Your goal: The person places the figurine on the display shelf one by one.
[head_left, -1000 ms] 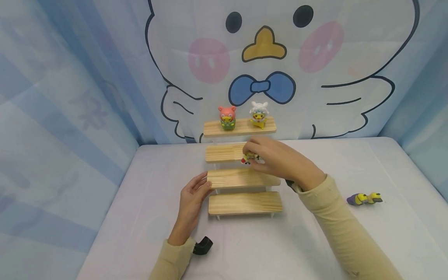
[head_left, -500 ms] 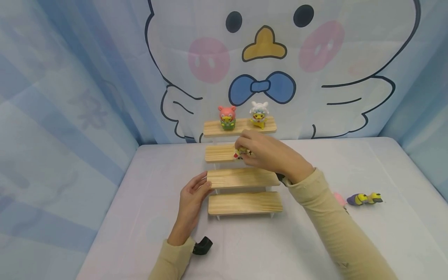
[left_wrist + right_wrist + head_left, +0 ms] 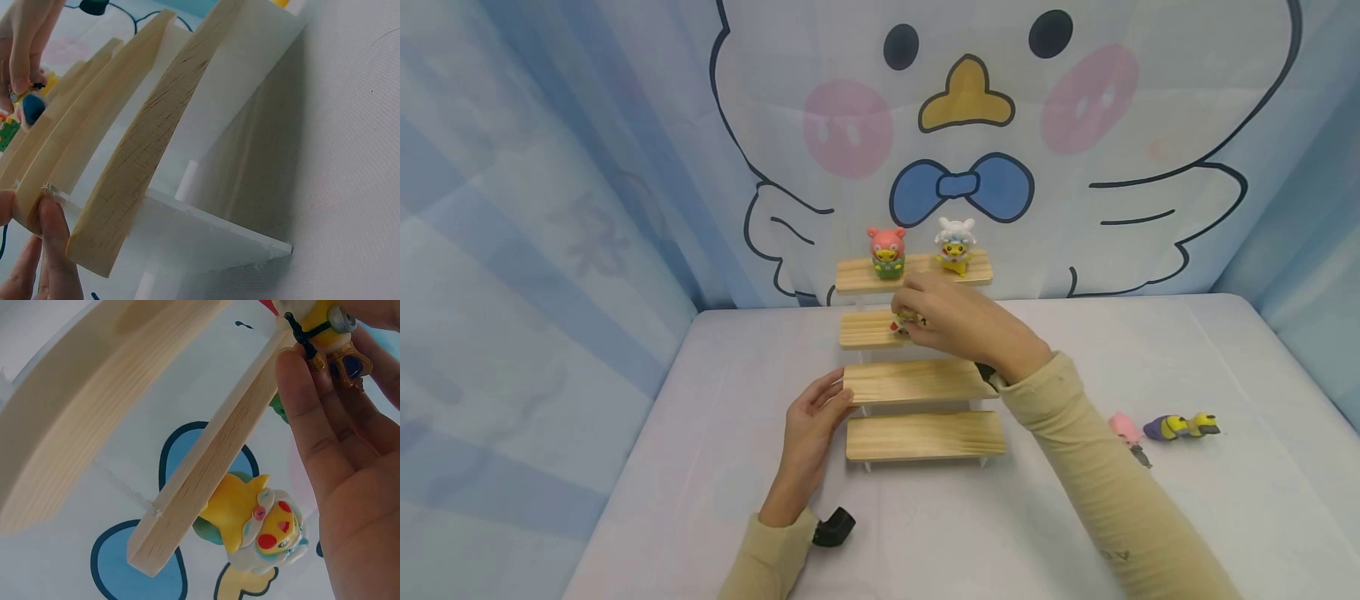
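Observation:
A tiered wooden display stand [image 3: 925, 437] has several pale boards on clear supports. My left hand [image 3: 811, 429] grips the left end of its second-lowest board [image 3: 921, 382], thumb above and fingers below. My right hand [image 3: 962, 321] pinches a small yellow figurine [image 3: 325, 325] with a dark-and-gold ornament, at the left part of the second-highest board [image 3: 865, 332]. The fingers hide much of that figurine in the head view. Above, the top board [image 3: 919, 272] bears a pink-hooded figurine [image 3: 888, 252] and a white-hooded yellow figurine [image 3: 955, 247], both upright.
On the table's right side lie a pink figurine [image 3: 1125, 427], partly beside my right sleeve, and a purple-and-yellow figurine [image 3: 1167, 427] touching another yellow piece [image 3: 1204, 423]. A cartoon-printed cloth [image 3: 962, 192] hangs behind the stand.
My right hand has moved left and slightly back along the second-highest board with the figurine. The pink figurine has come into view from behind the right sleeve. My left hand stays put.

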Demonstrator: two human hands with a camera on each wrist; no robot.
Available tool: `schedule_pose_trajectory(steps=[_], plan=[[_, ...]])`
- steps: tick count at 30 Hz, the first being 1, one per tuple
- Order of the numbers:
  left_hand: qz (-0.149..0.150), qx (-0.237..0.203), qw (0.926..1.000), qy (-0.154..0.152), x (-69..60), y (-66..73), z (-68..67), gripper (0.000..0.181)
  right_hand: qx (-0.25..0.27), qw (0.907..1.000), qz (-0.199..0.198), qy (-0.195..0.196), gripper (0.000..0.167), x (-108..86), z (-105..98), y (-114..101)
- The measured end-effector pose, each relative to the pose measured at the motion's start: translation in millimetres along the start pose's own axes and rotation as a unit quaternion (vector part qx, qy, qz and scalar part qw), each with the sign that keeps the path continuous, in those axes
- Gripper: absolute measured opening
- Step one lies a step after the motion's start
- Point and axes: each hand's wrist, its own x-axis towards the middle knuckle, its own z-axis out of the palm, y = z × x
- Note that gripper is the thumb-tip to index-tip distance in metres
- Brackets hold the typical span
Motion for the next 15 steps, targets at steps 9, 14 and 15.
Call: schedule_pose_trajectory(steps=[9, 14, 15], plan=[[0.0, 0.0, 1.0, -0.001, 0.1, 0.0, 0.1, 0.042, -0.005, 1.0, -0.004, 0.003, 0.009, 5.3, 3.0, 0.7], [0.001, -0.003, 1.0, -0.001, 0.0, 0.0, 0.3, 0.042, -0.015, 0.9999, -0.003, 0.0, 0.009, 7.7, 4.7, 0.9], [0.002, -0.003, 1.0, -0.001, 0.0, 0.0, 0.3, 0.042, -0.018, 0.9998, -0.001, -0.002, 0.009, 8.2, 5.0, 0.8]])
